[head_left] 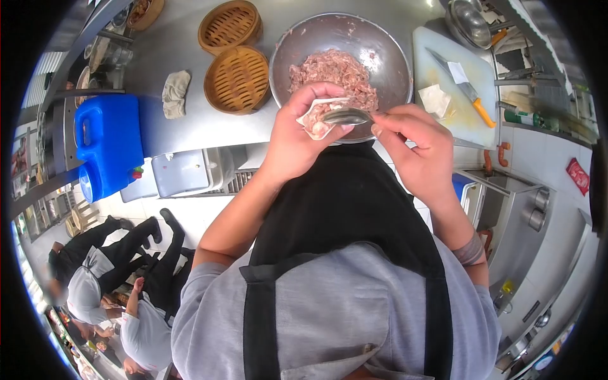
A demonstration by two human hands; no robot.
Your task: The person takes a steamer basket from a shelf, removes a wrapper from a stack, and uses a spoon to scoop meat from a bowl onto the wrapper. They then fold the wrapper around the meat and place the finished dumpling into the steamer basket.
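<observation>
My left hand [296, 136] cups a thin pale dumpling wrapper [314, 130] with pink ground meat on it. In my right hand [413, 142] is a metal spoon [347, 116], its bowl pressed against the meat in the wrapper. Both hands are over the near rim of a large steel bowl [291, 44]. Inside that bowl lies a heap of raw ground meat [335, 68], partly hidden by my left hand. The fingers of my right hand are pinched round the spoon's handle.
Two bamboo steamer baskets [237, 81] stand left of the bowl, near a folded cloth [175, 95]. At the right, a white cutting board [472, 120] bears a yellow-handled knife [472, 92] and wrappers [434, 100]. A blue jug [111, 142] is at far left. People [142, 329] are behind at lower left.
</observation>
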